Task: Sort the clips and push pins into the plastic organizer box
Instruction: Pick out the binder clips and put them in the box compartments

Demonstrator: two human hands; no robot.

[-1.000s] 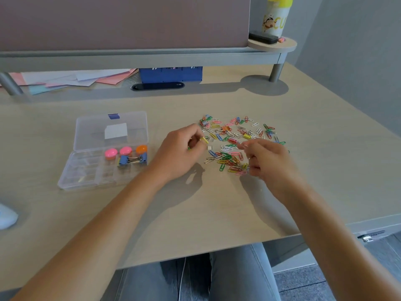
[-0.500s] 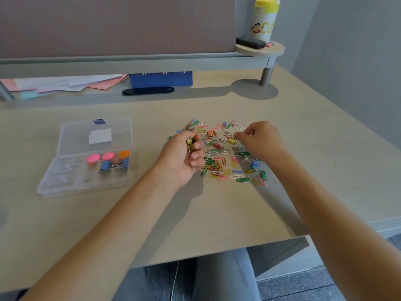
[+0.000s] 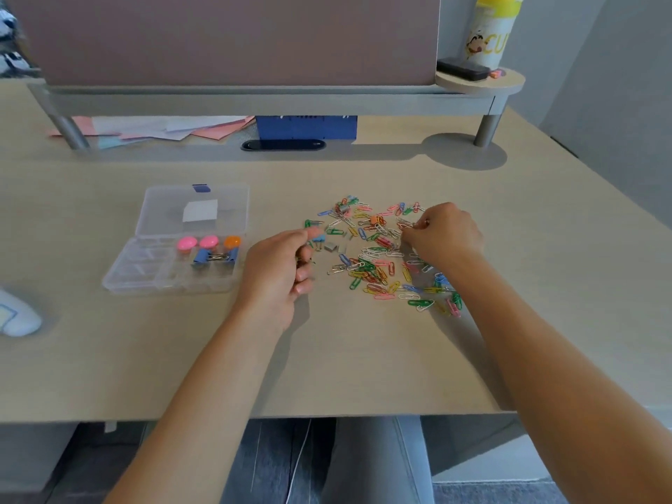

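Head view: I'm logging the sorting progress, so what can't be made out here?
- Left hand: curled fingers hide whatever it holds.
- Right hand: its back hides the fingertips and any clip pinched.
- Organizer box: clear compartments on the left are too faint to tell their contents.
- White object: cut off by the left edge.

A yellow-capped bottle (image 3: 489,32) and a black case (image 3: 462,69) stand on a round shelf (image 3: 480,83) above the counter (image 3: 363,358). Loose papers (image 3: 163,127) and a blue box (image 3: 306,127) lie under the raised rail. A white object (image 3: 16,316) sits at the left edge.
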